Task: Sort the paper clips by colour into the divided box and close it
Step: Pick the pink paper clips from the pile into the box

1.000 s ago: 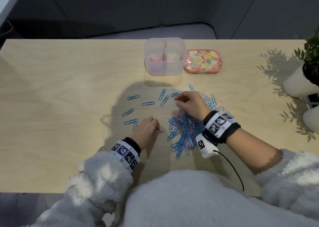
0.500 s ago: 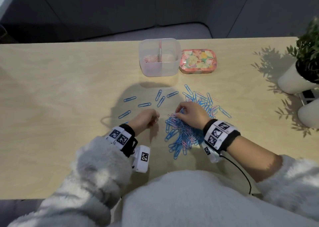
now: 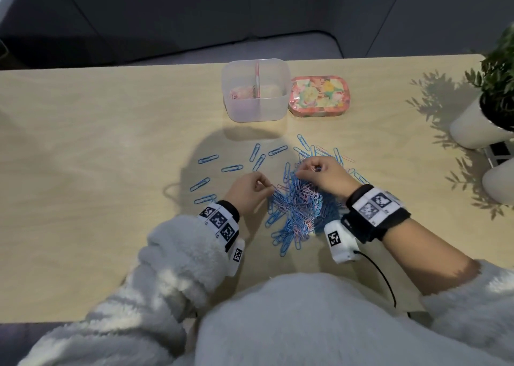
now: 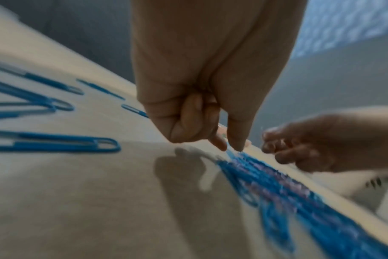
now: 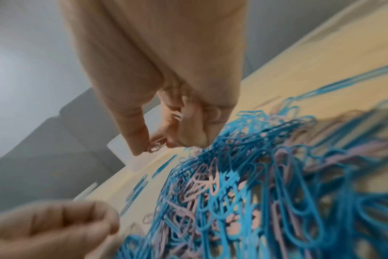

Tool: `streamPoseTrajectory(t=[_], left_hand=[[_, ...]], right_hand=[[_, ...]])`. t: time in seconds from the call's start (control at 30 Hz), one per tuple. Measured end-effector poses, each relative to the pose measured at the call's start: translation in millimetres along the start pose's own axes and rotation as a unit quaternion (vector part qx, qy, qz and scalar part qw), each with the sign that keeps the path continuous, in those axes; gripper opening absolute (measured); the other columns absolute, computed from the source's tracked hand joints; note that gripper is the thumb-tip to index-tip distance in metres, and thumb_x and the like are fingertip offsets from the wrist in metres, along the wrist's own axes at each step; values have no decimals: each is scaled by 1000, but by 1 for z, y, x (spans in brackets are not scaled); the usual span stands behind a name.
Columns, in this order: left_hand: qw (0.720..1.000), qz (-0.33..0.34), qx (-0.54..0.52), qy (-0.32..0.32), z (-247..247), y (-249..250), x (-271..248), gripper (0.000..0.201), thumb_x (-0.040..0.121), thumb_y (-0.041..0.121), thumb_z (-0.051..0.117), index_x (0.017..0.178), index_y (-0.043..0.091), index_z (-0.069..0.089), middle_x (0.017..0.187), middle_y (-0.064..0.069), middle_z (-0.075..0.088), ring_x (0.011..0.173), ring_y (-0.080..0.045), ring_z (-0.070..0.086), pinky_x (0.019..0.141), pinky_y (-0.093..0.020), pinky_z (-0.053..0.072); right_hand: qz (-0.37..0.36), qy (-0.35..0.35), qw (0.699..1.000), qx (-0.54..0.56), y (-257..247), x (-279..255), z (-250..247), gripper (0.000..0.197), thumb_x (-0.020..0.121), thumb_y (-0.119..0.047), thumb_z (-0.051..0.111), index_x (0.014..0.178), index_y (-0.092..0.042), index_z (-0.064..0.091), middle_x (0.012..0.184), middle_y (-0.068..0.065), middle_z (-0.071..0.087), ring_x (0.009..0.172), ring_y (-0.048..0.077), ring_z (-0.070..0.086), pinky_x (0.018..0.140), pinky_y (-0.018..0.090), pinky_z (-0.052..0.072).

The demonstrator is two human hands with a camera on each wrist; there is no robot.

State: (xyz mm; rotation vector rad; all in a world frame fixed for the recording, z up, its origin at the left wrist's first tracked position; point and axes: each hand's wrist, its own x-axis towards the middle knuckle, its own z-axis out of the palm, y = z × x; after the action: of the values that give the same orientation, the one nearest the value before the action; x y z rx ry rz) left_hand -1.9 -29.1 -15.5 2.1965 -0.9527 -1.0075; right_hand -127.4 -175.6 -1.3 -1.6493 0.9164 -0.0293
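A tangled pile of blue and pink paper clips (image 3: 300, 210) lies on the table in front of me. My right hand (image 3: 308, 169) is over the pile's far side. It pinches a pink clip (image 5: 155, 146) between thumb and forefinger, and more pink clips (image 5: 177, 116) sit in its curled fingers. My left hand (image 3: 269, 189) is at the pile's left edge with its fingers curled. Its thumb and forefinger (image 4: 231, 149) pinch a pink clip there. The clear divided box (image 3: 281, 107) stands open at the back, with pink clips in its left compartment. Its flowered lid (image 3: 318, 96) lies to its right.
Several loose blue clips (image 3: 232, 168) lie spread to the left of the pile and behind it. White plant pots (image 3: 472, 126) stand at the table's right edge. A cable (image 3: 381, 276) runs from my right wrist camera toward my body.
My left hand has moved right from the loose blue clips to the pile's left edge. My right hand stays over the pile's far side, picking at pink clips.
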Motion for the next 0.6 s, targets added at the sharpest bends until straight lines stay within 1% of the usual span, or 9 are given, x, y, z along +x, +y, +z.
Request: streamPoseTrajectory(t=[0.1,0.17,0.23,0.3,0.37,0.43,0.47,0.53,0.6], left_hand=[[995,8,100,8,0,-8,-3,15,85,32,61,89,17,58,78,5,55,73,-14,50,67,-25,38],[991,4,130,16,-6,-15,-5,15,85,31,60,91,17,58,83,5,54,79,-16,51,70,-26,38],[988,-5,154,26,-15,-22,-6,12,85,28,60,91,18,59,83,4,54,83,-19,53,71,-27,38],[985,-6,168,43,-23,-25,-8,11,85,25,59,93,17,59,77,4,52,78,-19,52,67,-28,38],[985,16,169,44,-26,-22,-7,11,86,23,56,95,16,59,63,7,46,67,-18,48,58,-28,35],[984,45,170,27,-24,-14,-5,11,86,25,57,94,18,60,57,9,41,59,-13,44,51,-27,29],[983,58,175,12,-21,-9,-5,11,86,27,58,93,19,61,57,9,41,58,-11,43,49,-25,27],[978,77,195,-20,-15,0,-6,15,84,32,61,93,21,63,61,8,48,63,-14,48,50,-24,30],[969,86,226,-45,-8,3,-8,21,81,39,63,92,21,65,75,2,61,72,-17,54,57,-26,36]], right_hand=[[67,-23,986,153,3,-7,-11,19,88,1,55,72,-10,56,61,5,48,33,2,39,31,11,27],[89,-35,970,223,8,-8,-14,19,88,6,50,78,-9,55,68,8,55,37,2,46,32,13,32],[111,-32,958,262,13,-9,-13,22,88,9,43,88,-10,55,68,8,57,39,6,50,33,14,32],[126,-27,962,241,14,-11,-8,26,87,8,37,91,-11,55,63,5,53,39,8,49,33,13,29],[89,-27,988,120,13,-14,2,22,87,0,41,84,-13,58,60,2,47,39,7,42,35,15,29],[-23,-29,997,-73,11,-19,15,15,84,-6,54,80,-15,65,59,-3,49,42,2,42,44,17,35],[-76,-43,984,-152,10,-22,22,12,82,-9,58,80,-16,68,56,-6,49,44,2,44,50,19,36],[-126,-73,950,-276,7,-26,32,10,81,-17,61,85,-20,69,55,-10,48,54,1,45,60,25,34],[-151,-76,911,-377,6,-27,39,14,85,-24,58,93,-24,69,74,-7,61,74,11,54,67,26,35]])
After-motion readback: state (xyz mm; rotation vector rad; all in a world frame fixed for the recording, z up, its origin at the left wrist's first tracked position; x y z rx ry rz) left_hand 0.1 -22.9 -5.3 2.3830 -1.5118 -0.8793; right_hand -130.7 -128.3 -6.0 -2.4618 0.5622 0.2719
